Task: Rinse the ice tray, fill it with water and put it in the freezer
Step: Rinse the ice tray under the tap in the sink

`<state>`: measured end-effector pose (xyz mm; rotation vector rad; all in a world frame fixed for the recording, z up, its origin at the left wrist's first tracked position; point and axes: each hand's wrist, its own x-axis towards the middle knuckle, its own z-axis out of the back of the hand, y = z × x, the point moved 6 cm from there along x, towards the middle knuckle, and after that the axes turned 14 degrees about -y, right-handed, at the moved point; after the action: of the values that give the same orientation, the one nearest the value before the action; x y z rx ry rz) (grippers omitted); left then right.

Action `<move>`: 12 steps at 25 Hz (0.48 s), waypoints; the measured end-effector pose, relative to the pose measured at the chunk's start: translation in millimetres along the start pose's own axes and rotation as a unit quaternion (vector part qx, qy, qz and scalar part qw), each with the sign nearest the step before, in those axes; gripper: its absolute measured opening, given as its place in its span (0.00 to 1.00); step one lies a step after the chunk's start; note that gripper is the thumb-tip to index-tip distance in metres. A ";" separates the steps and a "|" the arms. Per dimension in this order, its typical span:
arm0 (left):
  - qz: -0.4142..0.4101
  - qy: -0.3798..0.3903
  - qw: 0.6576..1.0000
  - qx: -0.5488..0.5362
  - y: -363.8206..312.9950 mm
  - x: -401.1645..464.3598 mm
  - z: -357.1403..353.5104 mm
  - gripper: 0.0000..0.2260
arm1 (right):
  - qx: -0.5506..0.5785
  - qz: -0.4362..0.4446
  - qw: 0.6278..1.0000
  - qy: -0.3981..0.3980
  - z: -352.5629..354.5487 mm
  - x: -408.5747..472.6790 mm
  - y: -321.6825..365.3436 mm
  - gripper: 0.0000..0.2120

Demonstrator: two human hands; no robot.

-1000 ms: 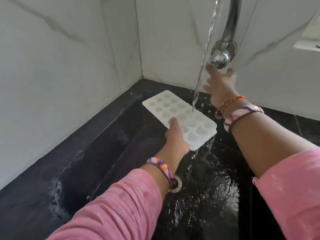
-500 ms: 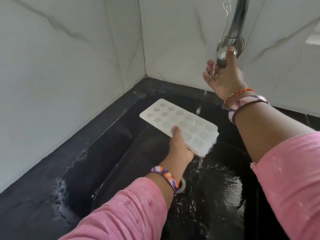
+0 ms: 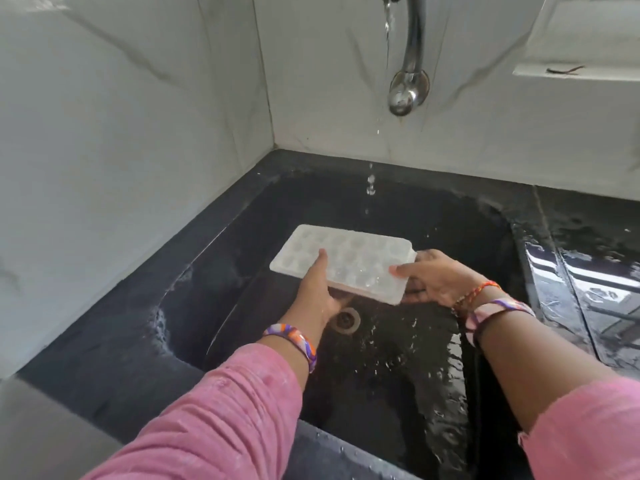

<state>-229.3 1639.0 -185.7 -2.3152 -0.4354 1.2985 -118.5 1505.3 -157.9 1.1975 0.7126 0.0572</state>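
Currently, both hands are holding the white ice tray (image 3: 346,263) over the black sink (image 3: 214,258), level with the cavities facing up. The left hand (image 3: 317,292) is gripping the tray's near long edge at about the 7 o'clock side, thumb lying on the top surface and the remaining fingers curled underneath (those are hidden by the tray). The right hand (image 3: 440,280) is clamping the short end at 3 o'clock, thumb pressing on top and fingers wrapping below. The tray is sitting above the round drain (image 3: 345,319), which is showing just beyond its 6 o'clock edge. The chrome tap (image 3: 408,81) is hanging at 12 o'clock from the tray, mounted on the marbled white wall (image 3: 121,116), and only a thin broken trickle of water (image 3: 371,183) is falling toward the tray's far edge. Water is glistening in several cavities near the right end and sheeting across the sink floor. Both wrists are wearing woven bracelets; both sleeves are pink.
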 end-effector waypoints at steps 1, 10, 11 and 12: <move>-0.011 -0.023 1.000 0.007 -5.3 4.5 15.2 0.10 | -0.025 0.016 0.999 -0.015 4.8 -4.9 -4.1 0.17; -0.045 -0.109 0.960 0.254 -3.8 19.4 65.9 0.08 | -0.185 0.218 0.931 -0.225 36.9 -75.9 -24.8 0.18; -0.058 -0.109 0.958 0.260 -2.6 20.8 65.3 0.08 | -0.205 0.232 0.921 -0.236 39.6 -81.4 -27.3 0.16; -0.068 -0.106 0.955 0.270 -0.2 22.8 65.2 0.08 | -0.222 0.246 0.911 -0.247 42.1 -86.3 -29.1 0.15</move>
<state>-273.8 1664.8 -231.8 -1.6768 -0.2569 1.3937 -173.1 1424.4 -134.7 0.8679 -0.0659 0.3088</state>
